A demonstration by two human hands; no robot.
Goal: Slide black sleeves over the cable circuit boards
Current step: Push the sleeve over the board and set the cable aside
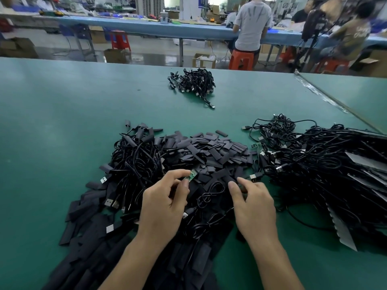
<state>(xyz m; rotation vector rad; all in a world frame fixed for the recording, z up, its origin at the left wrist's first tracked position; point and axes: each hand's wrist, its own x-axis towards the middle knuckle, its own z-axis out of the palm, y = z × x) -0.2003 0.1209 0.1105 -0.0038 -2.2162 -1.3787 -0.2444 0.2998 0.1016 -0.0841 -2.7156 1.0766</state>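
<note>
My left hand (165, 204) pinches a small green circuit board (191, 175) between thumb and fingers; its black cable loops down between my hands. My right hand (252, 204) hovers over the heap of flat black sleeves (209, 151), fingers curled, and seems to pinch a black sleeve at its fingertips, though dark on dark makes this unclear. More sleeves spread towards me at the lower left (88, 227). Another bare green board (256, 145) lies at the right edge of the heap.
A large tangle of black USB cables (326, 164) fills the right side of the green table (52, 122). A smaller cable bundle (194, 82) lies farther back. Cables with sleeves lie left of the heap (134, 155). People sit at a blue bench behind.
</note>
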